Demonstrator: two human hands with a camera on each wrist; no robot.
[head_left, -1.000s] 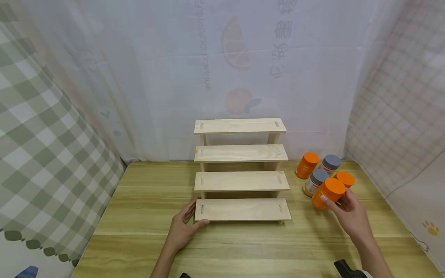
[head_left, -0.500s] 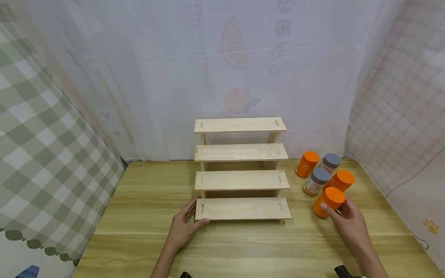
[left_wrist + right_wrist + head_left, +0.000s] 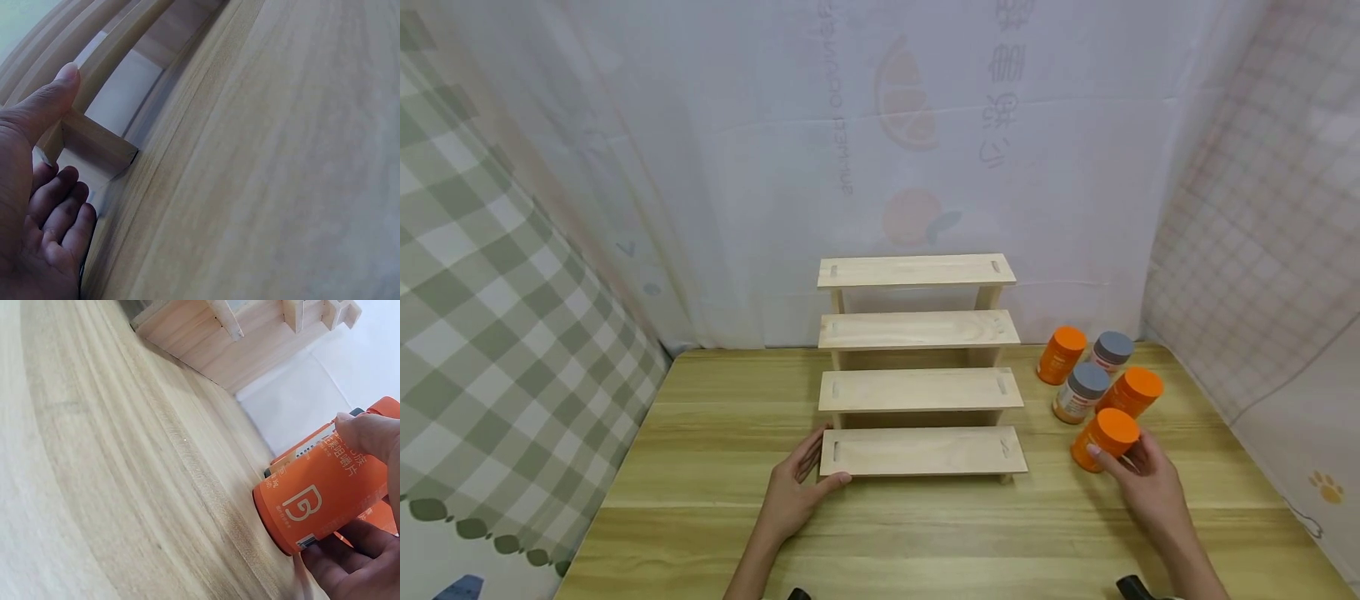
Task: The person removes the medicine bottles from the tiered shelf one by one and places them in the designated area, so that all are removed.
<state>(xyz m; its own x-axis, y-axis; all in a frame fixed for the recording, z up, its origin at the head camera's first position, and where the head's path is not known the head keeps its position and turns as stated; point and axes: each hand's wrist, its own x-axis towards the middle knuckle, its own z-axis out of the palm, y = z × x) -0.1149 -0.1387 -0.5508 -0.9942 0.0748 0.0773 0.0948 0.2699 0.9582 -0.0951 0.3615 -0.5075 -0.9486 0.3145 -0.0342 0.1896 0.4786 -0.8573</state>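
My left hand (image 3: pixel 793 492) is at the left end of the lowest step of a pale wooden step shelf (image 3: pixel 923 452). Its thumb lies on the step's front edge; in the left wrist view the other fingers (image 3: pixel 59 203) are relaxed beside the shelf's side. My right hand (image 3: pixel 1150 483) grips an orange supplement bottle (image 3: pixel 1105 439) with an orange lid, thumb on one side and fingers on the other. White lettering and a "B" logo show on this bottle (image 3: pixel 319 490) in the right wrist view. I cannot tell whether its base touches the table.
Behind the held bottle stand two orange bottles (image 3: pixel 1061 356) and two grey-lidded bottles (image 3: pixel 1081 393), close together. The wood-grain table (image 3: pixel 715 467) reaches a pale cloth backdrop (image 3: pixel 737 208). Checked cloth (image 3: pixel 490 292) hangs at the left, and printed cloth (image 3: pixel 1262 275) at the right.
My right hand has drawn the gripped orange bottle toward me, away from the group, uncovering more of the orange bottle behind it. My left hand has stayed at the shelf.
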